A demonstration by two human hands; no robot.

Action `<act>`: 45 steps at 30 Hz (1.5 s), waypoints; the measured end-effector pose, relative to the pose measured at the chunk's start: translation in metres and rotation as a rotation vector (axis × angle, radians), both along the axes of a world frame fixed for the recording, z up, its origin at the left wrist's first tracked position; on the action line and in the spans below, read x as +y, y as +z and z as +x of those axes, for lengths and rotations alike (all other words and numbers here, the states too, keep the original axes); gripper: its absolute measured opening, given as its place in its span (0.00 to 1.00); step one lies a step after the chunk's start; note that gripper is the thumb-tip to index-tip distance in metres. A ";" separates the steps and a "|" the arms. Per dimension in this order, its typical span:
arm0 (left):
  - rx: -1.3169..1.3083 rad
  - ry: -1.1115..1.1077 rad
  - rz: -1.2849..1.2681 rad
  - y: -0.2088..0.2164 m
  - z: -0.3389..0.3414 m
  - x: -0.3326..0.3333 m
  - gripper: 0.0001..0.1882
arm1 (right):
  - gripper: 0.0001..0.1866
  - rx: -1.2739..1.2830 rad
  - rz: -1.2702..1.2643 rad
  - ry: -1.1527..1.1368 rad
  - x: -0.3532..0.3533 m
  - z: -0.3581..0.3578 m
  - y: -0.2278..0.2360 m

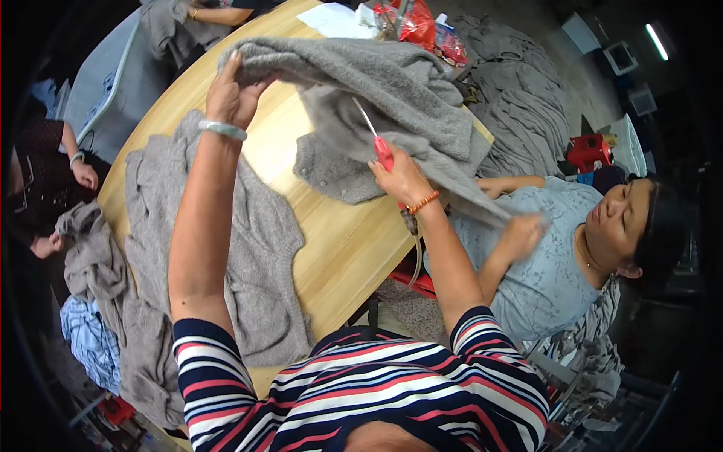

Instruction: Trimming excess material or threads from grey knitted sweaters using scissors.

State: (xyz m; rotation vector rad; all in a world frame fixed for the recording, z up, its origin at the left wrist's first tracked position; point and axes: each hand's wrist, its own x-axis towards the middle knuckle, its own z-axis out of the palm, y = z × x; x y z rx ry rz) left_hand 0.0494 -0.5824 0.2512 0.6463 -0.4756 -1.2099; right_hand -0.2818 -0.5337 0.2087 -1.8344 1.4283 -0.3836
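Observation:
My left hand (pixel 235 96) grips the edge of a grey knit sweater (pixel 354 64) and holds it up over the table's far side. My right hand (pixel 404 181) is closed round a red-handled air blow gun (pixel 383 153). Its thin metal nozzle points up and left toward the raised knit, and a hose (pixel 418 260) runs down from its lower end. Under the raised sweater lies a grey knit piece with buttons (pixel 331 169). Another grey sweater (pixel 263 248) is spread flat on the table beneath my left forearm.
The light wood table (pixel 339 267) curves around me. A co-worker (pixel 542 248) sits close at the right, hands moving at grey knit. Other people's hands (pixel 85 175) show at left. A large pale bin (pixel 124 83), a red plastic bag (pixel 418 26) and heaped grey knits (pixel 520 98) stand around.

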 end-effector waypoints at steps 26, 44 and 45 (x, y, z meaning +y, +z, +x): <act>-1.628 0.152 0.687 -0.255 -0.067 0.276 0.24 | 0.25 0.356 -0.017 0.513 0.209 0.027 -0.006; 0.382 0.375 0.446 -0.238 -0.038 0.426 0.16 | 0.17 0.378 0.122 1.001 0.256 0.073 -0.011; 0.382 0.375 0.449 -0.238 -0.037 0.428 0.16 | 0.17 0.377 0.126 1.001 0.254 0.074 -0.009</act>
